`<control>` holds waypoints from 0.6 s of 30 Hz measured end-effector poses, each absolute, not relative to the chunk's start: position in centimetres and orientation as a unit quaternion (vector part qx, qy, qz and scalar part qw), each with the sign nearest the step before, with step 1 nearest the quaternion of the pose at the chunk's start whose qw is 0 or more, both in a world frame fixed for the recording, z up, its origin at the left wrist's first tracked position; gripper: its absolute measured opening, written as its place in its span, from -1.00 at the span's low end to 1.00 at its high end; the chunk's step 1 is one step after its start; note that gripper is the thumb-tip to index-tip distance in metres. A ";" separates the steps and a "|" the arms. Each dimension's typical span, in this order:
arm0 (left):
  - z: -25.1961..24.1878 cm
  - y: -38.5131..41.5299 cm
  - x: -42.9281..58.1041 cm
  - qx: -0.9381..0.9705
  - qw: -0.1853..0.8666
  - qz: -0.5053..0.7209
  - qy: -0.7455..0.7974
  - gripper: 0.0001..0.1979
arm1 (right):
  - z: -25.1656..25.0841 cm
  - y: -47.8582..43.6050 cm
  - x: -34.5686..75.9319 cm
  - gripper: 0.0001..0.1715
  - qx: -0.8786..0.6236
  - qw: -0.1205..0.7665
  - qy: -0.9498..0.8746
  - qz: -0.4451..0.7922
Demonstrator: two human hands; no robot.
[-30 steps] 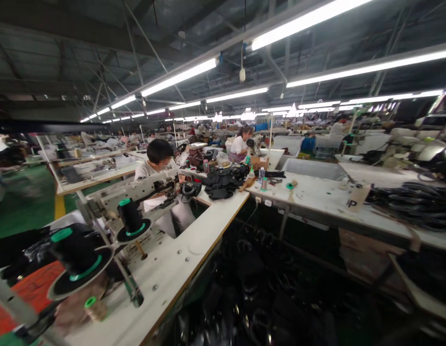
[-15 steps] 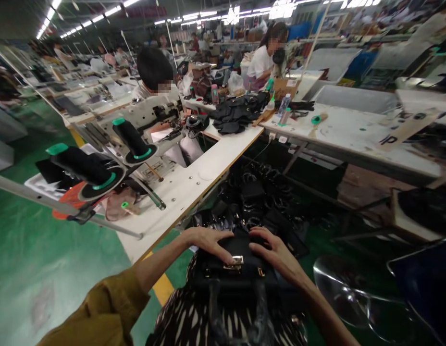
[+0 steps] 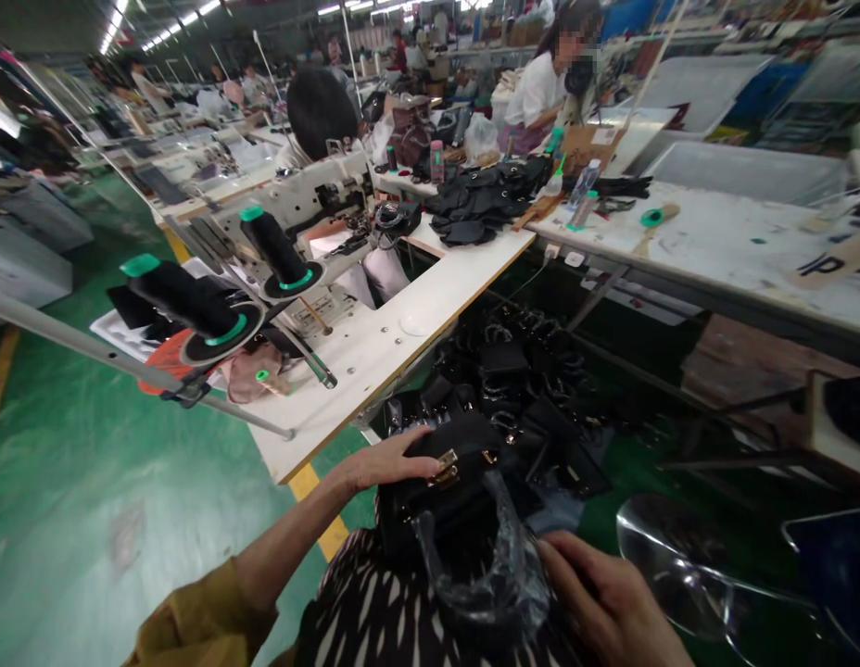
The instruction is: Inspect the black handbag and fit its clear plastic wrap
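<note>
black handbag (image 3: 464, 500), lower centre, on the lap (image 3: 360, 602): probably light, semi-stiff, best lifted by its film-wrapped, likely slippery handle (image 3: 482, 593). left hand (image 3: 392, 463) spread upon it; right hand (image 3: 603, 588) by the handle, grip unclear. beyond, centre: heaped bags (image 3: 506, 361).

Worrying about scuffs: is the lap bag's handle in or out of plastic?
In: crinkled clear film covers the handle of the black bag.

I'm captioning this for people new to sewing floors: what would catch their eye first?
Probably the black handbag at bottom centre, over the patterned clothing, its gold clasp by the left hand and its plastic-wrapped handles beside the right hand. Next, the two green-ended black thread cones on the left, then the heap of black bags beyond the handbag.
</note>
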State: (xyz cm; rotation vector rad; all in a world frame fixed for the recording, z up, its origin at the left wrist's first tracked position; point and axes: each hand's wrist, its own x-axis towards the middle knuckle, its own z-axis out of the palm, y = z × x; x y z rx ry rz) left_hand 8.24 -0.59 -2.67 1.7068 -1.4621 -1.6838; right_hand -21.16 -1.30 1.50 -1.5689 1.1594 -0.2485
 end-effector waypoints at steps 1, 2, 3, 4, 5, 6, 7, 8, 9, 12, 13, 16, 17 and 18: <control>-2.8 -0.4 8.3 0.598 0.180 -0.592 -0.509 -0.22 | 1.9 -1.5 -21.0 -0.60 -0.675 0.521 0.504 -0.139; -2.9 -0.1 8.4 0.602 0.188 -0.591 -0.503 -0.21 | 2.1 -1.7 -20.9 -0.63 -0.681 0.496 0.510 -0.172; -3.1 0.2 8.5 0.610 0.193 -0.589 -0.493 -0.19 | 2.2 -1.9 -20.7 -0.64 -0.688 0.485 0.503 -0.196; -3.3 0.5 8.7 0.621 0.198 -0.586 -0.482 -0.16 | 2.2 -2.2 -20.5 -0.65 -0.699 0.484 0.486 -0.203; -3.4 0.9 8.8 0.630 0.205 -0.583 -0.470 -0.12 | 2.2 -2.4 -20.2 -0.64 -0.714 0.489 0.463 -0.191; -3.5 1.2 8.9 0.635 0.214 -0.584 -0.457 -0.10 | 2.2 -2.7 -19.9 -0.64 -0.736 0.490 0.437 -0.165; -3.6 1.6 9.0 0.637 0.228 -0.588 -0.444 -0.08 | 2.4 -3.0 -19.4 -0.63 -0.765 0.477 0.412 -0.136; -3.6 1.9 9.0 0.637 0.244 -0.590 -0.432 -0.08 | 2.7 -3.3 -18.9 -0.64 -0.799 0.445 0.390 -0.111; -3.5 2.3 9.1 0.636 0.261 -0.591 -0.422 -0.07 | 3.1 -3.6 -18.3 -0.65 -0.834 0.402 0.367 -0.093; -3.1 3.3 9.1 0.635 0.305 -0.584 -0.402 -0.08 | 4.7 -4.3 -16.7 -0.64 -0.898 0.328 0.292 -0.025; -2.8 3.6 9.1 0.636 0.311 -0.581 -0.403 -0.09 | 5.1 -4.5 -16.2 -0.64 -0.902 0.331 0.278 0.009; -2.2 4.4 9.0 0.650 0.307 -0.556 -0.418 -0.13 | 5.1 -4.6 -15.2 -0.75 -0.893 0.354 0.268 0.078; -2.1 4.7 8.9 0.658 0.302 -0.545 -0.422 -0.15 | 4.8 -4.5 -14.9 -0.79 -0.889 0.356 0.278 0.079; -2.0 4.9 8.9 0.667 0.299 -0.535 -0.424 -0.16 | 4.4 -4.3 -14.5 -0.76 -0.885 0.353 0.295 0.076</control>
